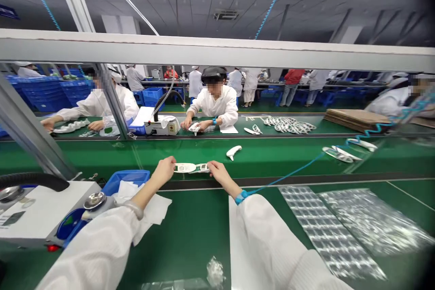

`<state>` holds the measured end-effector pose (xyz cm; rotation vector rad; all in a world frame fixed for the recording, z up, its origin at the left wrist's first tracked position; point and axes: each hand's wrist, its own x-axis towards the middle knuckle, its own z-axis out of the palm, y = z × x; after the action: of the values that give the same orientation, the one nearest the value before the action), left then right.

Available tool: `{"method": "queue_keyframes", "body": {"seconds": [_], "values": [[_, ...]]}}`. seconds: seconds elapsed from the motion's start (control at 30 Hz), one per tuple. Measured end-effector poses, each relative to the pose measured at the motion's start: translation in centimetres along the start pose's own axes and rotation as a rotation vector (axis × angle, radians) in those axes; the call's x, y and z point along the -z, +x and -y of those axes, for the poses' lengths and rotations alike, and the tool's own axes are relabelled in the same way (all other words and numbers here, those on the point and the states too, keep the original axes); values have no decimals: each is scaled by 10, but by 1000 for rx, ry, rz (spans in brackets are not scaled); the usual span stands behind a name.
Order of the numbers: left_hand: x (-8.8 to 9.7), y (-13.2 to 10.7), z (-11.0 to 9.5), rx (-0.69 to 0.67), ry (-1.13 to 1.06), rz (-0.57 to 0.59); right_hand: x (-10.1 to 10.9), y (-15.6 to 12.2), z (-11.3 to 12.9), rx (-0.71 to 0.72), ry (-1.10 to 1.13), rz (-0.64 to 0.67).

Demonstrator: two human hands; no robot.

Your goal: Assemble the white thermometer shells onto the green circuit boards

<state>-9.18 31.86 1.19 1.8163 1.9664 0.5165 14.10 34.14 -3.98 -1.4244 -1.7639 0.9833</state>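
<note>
Both my arms reach forward in white sleeves to the near edge of the green conveyor belt. Between them they hold a flat white plastic part with a dark window. My left hand pinches its left end. Its right end is gripped by my right hand, fingers closed. A blue wrist strap on my right wrist trails a coiled blue cord across the belt. Another white handle-shaped part lies on the belt just beyond.
A white machine with a black hose and a blue bin of white wipes sit at left. Clear bubble-wrap sheets lie at right. More white parts ride the belt. Workers in white coats sit opposite; a metal frame bar crosses overhead.
</note>
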Motion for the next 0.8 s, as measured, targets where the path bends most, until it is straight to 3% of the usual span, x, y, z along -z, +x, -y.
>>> {"method": "queue_keyframes", "body": {"seconds": [0.17, 0.23, 0.3, 0.4, 0.47, 0.53, 0.57, 0.67, 0.8], "values": [[-4, -50, -5, -141, -82, 285, 41, -65, -2, 16, 136, 4], [-9, -66, -5, -179, -126, 291, 50, -91, 3, 35, 169, -19], [-16, -83, -11, -202, -199, 225, 55, -117, 13, 66, 191, -52], [-31, -124, -36, -237, -376, 258, 51, -152, 36, 123, 210, -83], [-40, -164, -58, -269, -555, 429, 46, -172, 51, 156, 215, -69], [-44, -206, -77, -168, -922, 713, 45, -190, 62, 181, 215, -41], [-44, -224, -83, -133, -1018, 782, 48, -198, 64, 190, 212, -31], [-38, -263, -83, 14, -1199, 701, 66, -224, 53, 193, 175, -42], [-28, -298, -52, 131, -1257, 500, 88, -270, 14, 113, 61, -57]]}}
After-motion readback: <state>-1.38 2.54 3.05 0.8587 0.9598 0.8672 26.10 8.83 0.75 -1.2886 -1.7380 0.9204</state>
